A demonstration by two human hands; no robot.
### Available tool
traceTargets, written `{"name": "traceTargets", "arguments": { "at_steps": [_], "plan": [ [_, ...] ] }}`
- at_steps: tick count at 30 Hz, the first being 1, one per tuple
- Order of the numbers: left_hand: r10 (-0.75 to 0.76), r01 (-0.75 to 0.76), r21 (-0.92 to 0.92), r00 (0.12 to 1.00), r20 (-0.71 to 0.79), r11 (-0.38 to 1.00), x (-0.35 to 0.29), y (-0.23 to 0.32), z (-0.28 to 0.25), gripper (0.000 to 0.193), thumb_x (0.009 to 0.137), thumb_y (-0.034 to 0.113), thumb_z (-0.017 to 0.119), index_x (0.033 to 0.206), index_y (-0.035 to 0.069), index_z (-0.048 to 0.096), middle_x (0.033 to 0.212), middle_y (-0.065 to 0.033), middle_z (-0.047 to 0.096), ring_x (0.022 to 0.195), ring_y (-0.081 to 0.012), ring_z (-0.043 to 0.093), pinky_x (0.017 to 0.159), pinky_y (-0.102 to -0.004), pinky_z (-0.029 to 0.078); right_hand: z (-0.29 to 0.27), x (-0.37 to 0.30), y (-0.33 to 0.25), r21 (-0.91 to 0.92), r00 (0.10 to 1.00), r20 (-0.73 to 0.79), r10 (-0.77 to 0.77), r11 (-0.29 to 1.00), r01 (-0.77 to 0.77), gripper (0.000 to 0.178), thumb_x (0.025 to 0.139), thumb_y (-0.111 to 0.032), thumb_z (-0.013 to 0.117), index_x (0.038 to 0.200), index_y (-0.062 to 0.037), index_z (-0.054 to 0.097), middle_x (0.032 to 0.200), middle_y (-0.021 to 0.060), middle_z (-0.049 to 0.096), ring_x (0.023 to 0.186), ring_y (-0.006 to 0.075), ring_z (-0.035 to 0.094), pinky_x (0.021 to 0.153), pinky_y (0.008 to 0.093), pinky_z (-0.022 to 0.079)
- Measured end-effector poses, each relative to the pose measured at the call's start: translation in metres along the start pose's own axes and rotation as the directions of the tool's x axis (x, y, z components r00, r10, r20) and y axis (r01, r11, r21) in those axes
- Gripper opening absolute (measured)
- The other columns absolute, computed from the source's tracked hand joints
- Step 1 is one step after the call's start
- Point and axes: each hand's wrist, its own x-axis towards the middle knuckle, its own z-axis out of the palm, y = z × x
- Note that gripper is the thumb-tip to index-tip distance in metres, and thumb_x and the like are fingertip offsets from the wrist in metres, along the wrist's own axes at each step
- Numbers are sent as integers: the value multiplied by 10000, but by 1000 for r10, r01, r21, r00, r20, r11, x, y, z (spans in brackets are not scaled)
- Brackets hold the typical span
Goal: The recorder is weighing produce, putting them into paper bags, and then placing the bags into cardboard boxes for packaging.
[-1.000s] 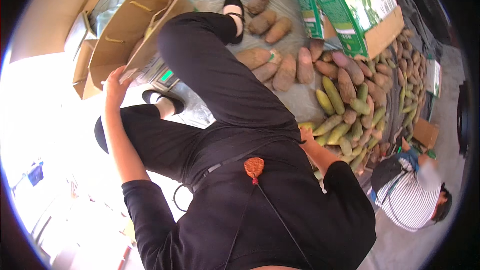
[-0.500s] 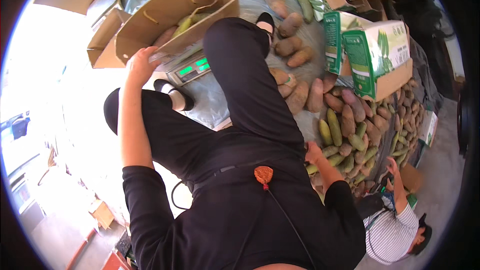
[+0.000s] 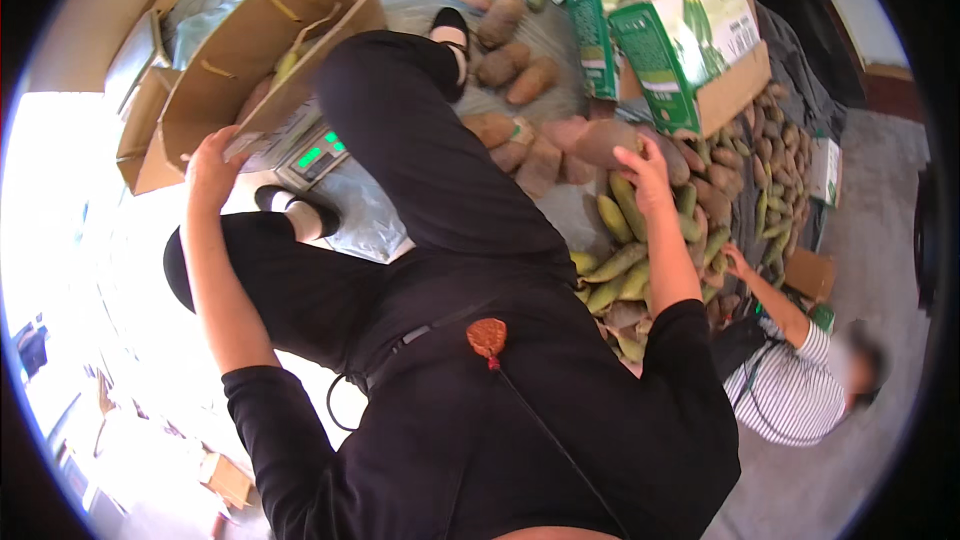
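My left hand (image 3: pixel 210 172) grips the near lower edge of an open brown cardboard box (image 3: pixel 185 130) with rope handles. Brown and green oblong vegetables (image 3: pixel 287 65) lie partly visible inside it. Below the box sits a weighing scale (image 3: pixel 312 155) with a lit green display. Over the produce on the right, my right hand (image 3: pixel 648 175) is closed on one end of a large brown oblong vegetable (image 3: pixel 603 143); some fingers are hidden behind it. Loose green oblong vegetables (image 3: pixel 612 220) lie just below that hand.
White-and-green printed cartons (image 3: pixel 690 55) stand at the upper right. Several brown vegetables (image 3: pixel 502 65) lie on the plastic sheet beyond my foot. A long heap (image 3: pixel 775 160) stretches to the right. A co-worker in a striped shirt (image 3: pixel 790 390) reaches into it at the lower right.
My right hand has come up from the green vegetables beside my thigh and now has a brown vegetable in it. My left hand stays on the box edge. The whole view has shifted.
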Motion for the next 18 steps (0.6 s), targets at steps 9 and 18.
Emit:
{"name": "traceTargets", "arguments": {
  "at_steps": [9, 18],
  "plan": [
    [-55, 55, -43, 998, 6, 998, -1, 1, 0, 411, 720, 190, 686, 1113, 104, 605, 1037, -138, 612, 1012, -316, 563, 869, -402, 440, 132, 20, -164, 369, 868, 266, -419, 876, 309, 584, 741, -215, 701, 1224, 0, 453, 1127, 91, 544, 1006, 204, 540, 838, 366, 450],
    [-66, 69, -74, 997, 41, 995, 3, 1, -5, 389, 727, 182, 682, 1102, 107, 617, 993, -151, 620, 993, -325, 573, 867, -411, 440, 313, 13, -247, 284, 682, 561, -468, 884, 373, 530, 777, -302, 678, 1195, -24, 510, 1120, 85, 578, 995, 197, 570, 840, 347, 436]
  ]
}}
